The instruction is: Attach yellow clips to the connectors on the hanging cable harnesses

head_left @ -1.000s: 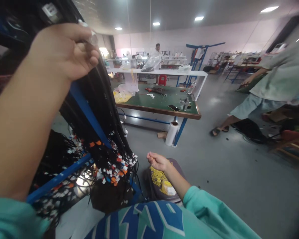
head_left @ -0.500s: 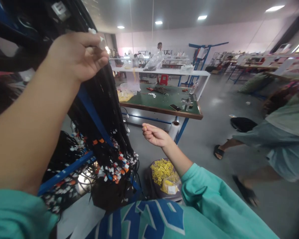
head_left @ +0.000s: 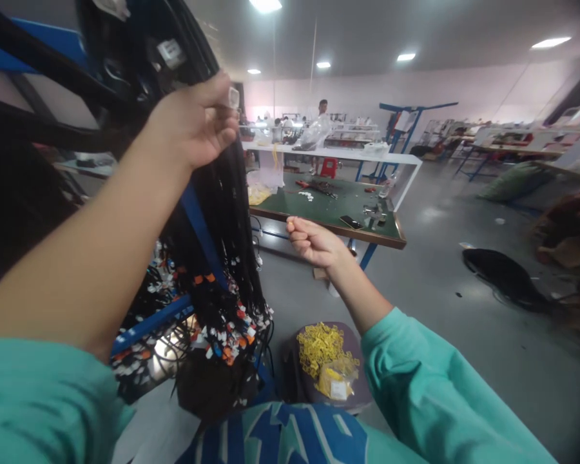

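Our left hand (head_left: 196,125) pinches a whitish connector (head_left: 234,98), our right hand (head_left: 316,243) a tiny orange-yellow piece (head_left: 290,223). A clear bag (head_left: 344,374) holds yellow pieces (head_left: 325,384).

Hands (head_left: 196,129) pinch a white piece (head_left: 233,98) and an orange piece (head_left: 290,223) near black cables (head_left: 239,212)

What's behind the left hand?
Behind the left hand: a hanging bundle of black cables, with part of a blue bar visible below the hand. The hand covers some of the bundle; whatever lies directly behind it can't be seen.
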`<state>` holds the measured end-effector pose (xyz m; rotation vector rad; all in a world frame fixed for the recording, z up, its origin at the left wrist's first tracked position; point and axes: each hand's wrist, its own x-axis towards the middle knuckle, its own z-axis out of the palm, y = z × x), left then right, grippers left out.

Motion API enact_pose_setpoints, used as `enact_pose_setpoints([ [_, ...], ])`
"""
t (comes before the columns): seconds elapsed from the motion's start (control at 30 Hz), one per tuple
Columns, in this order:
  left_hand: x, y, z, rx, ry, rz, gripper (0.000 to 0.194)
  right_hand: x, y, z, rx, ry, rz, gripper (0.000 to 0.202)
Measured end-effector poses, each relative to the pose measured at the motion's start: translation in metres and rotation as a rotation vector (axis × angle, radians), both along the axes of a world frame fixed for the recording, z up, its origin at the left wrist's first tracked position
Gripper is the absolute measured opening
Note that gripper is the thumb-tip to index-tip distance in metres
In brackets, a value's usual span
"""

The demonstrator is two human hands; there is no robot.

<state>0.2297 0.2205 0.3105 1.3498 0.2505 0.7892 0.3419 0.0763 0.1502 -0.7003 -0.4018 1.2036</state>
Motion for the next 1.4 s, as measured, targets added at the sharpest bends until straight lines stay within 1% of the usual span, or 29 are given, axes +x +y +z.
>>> enact_pose_setpoints([
  [0.13,-0.002,0.001,0.004,-0.017,0.048,-0.003,0.031,0.004,0.008,0.039,0.077,-0.087,0.011,0.03],
  [0.23,-0.003,0.002,0.006,-0.03,0.091,-0.003,0.03,0.004,0.019,0.066,0.136,-0.121,0.058,0.029],
  [0.3,-0.002,0.003,0.007,-0.051,0.134,0.014,0.031,0.004,0.027,0.082,0.167,-0.166,0.063,0.027],
  [0.37,0.0,0.004,0.007,-0.06,0.161,-0.001,0.031,0.002,0.036,0.095,0.2,-0.233,0.033,0.026],
  [0.43,0.003,0.007,0.007,-0.059,0.157,-0.054,0.029,0.0,0.045,0.106,0.248,-0.313,-0.01,0.025],
  [0.53,0.007,0.013,0.008,-0.074,0.134,-0.143,0.024,-0.002,0.057,0.117,0.342,-0.439,-0.066,0.018],
  [0.6,0.009,0.016,0.009,-0.076,0.134,-0.18,0.021,-0.002,0.062,0.123,0.386,-0.505,-0.087,0.013],
  [0.7,0.009,0.018,0.01,-0.05,0.12,-0.171,0.018,-0.005,0.063,0.129,0.39,-0.534,-0.079,0.008],
  [0.83,0.009,0.016,0.009,-0.019,0.088,-0.117,0.019,-0.011,0.061,0.135,0.331,-0.443,-0.021,0.016],
  [1.0,0.013,0.016,0.007,-0.012,0.063,-0.143,0.024,-0.009,0.065,0.139,0.245,-0.291,0.011,0.027],
  [1.1,0.017,0.012,0.008,-0.021,0.047,-0.121,0.025,-0.001,0.072,0.139,0.216,-0.292,0.001,0.027],
  [1.2,0.017,0.007,0.009,-0.02,0.051,-0.092,0.026,0.01,0.077,0.136,0.249,-0.389,-0.005,0.02],
  [1.27,0.016,0.004,0.009,-0.022,0.062,-0.079,0.024,0.015,0.077,0.132,0.264,-0.444,-0.011,0.016],
  [1.4,0.013,0.004,0.008,-0.028,0.044,-0.085,0.024,0.018,0.07,0.128,0.257,-0.457,-0.043,0.012],
])
